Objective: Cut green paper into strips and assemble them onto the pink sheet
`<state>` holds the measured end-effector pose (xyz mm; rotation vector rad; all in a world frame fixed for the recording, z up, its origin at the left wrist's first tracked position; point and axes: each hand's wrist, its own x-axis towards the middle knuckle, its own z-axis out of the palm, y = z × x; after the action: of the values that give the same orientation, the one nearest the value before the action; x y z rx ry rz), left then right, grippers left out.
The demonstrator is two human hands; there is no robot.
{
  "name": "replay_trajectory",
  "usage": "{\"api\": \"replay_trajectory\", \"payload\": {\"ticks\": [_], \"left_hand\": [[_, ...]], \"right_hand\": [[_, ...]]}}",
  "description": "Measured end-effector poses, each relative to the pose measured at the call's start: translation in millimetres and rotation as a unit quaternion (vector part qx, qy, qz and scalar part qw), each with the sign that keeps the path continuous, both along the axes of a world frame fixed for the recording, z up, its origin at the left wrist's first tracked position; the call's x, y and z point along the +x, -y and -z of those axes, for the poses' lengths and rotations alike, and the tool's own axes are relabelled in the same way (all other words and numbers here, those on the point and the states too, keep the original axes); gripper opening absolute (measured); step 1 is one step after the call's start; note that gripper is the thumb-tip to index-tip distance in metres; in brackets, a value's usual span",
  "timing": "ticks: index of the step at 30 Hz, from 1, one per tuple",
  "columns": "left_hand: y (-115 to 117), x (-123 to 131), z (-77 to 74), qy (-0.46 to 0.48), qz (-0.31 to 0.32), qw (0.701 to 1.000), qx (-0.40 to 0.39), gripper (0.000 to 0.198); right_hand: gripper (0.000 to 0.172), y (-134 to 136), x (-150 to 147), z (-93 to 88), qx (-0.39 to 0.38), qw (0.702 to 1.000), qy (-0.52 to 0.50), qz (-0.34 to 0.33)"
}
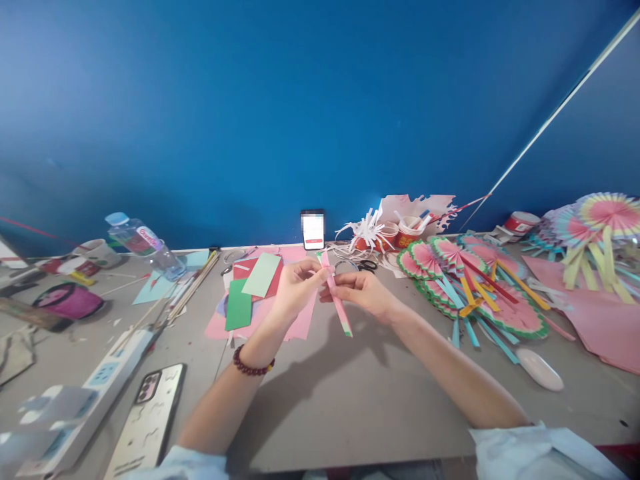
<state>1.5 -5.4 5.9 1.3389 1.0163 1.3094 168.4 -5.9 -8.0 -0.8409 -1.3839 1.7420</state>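
Note:
Between both hands, above the table, is a narrow folded strip of pink paper (341, 313) with green ends. My left hand (301, 283) pinches its upper part between thumb and fingers. Just below that, my right hand (356, 291) grips the strip from the right side, its fingers partly behind the paper. The strip slants, its lower end pointing toward me. Left of my left hand lie a dark green card (239, 305) and a pale green card (262, 275) on pink sheets (303, 327). Black-handled scissors (369, 265) lie behind my right hand.
A phone (313, 230) leans on the blue wall. Watermelon-patterned paper fans (515, 310) with ribbons lie at right, beside a white oval object (540, 369). Paper cups (409, 233) stand behind. At left are a water bottle (145, 245), a power strip (100, 393) and another phone (147, 420).

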Motion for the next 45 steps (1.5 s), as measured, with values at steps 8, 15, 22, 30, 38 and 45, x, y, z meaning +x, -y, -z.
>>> {"api": "replay_trajectory", "payload": {"ticks": [8, 15, 22, 30, 38, 45], "left_hand": [[-0.8, -1.3, 0.3, 0.006, -0.008, 1.000, -0.001, 0.031], [-0.9, 0.0, -1.0, 0.019, -0.005, 1.000, -0.008, 0.034], [-1.5, 0.7, 3.1, 0.026, 0.012, 0.999, -0.029, 0.036], [1.0, 4.1, 3.1, 0.038, -0.005, 0.999, -0.007, 0.035], [-2.6, -0.9, 2.6, 0.030, -0.042, 0.998, 0.017, 0.039], [-4.4, -2.8, 0.4, 0.021, -0.040, 0.999, -0.002, 0.042]], "right_hand": [[0.051, 0.1, -0.6, -0.9, -0.016, 1.000, 0.014, -0.001], [0.054, 0.9, -1.2, -2.0, -0.023, 1.000, 0.011, -0.009], [0.053, 2.9, -3.2, 2.4, -0.023, 1.000, -0.002, 0.010], [0.046, 1.6, 0.2, 6.5, -0.023, 1.000, -0.013, -0.001], [0.047, 5.1, -0.3, 2.9, -0.022, 0.999, 0.004, -0.033], [0.048, 4.4, -1.1, 2.1, -0.033, 0.999, 0.008, -0.036]]}}
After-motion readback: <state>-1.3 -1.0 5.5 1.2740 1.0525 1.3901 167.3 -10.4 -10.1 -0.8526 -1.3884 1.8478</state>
